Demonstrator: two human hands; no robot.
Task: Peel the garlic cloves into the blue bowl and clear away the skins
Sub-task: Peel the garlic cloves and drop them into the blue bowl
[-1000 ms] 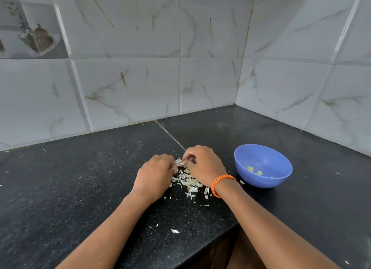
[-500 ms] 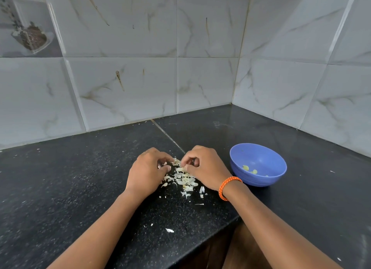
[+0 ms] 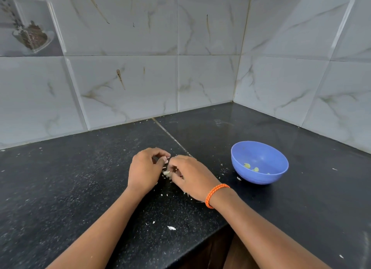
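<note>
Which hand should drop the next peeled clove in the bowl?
Right, probably. The right hand lies between the left hand and the bowl, so its path is shorter and needs no crossing over.

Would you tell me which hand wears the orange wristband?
The right hand, nearer the blue bowl, wears the orange wristband; the left hand's wrist is bare.

From my feed the black speckled stone countertop (image 3: 80,178) looks polished, shinier toward the corner. The round blue plastic bowl (image 3: 259,176) has a smooth, slightly satin finish. I'd call the pale marble-look wall tiles (image 3: 200,77) glossy ceramic. The thin whitish garlic skins (image 3: 171,227) look dry and papery, and the orange braided cord wristband (image 3: 215,194) looks matt and woven.
</note>
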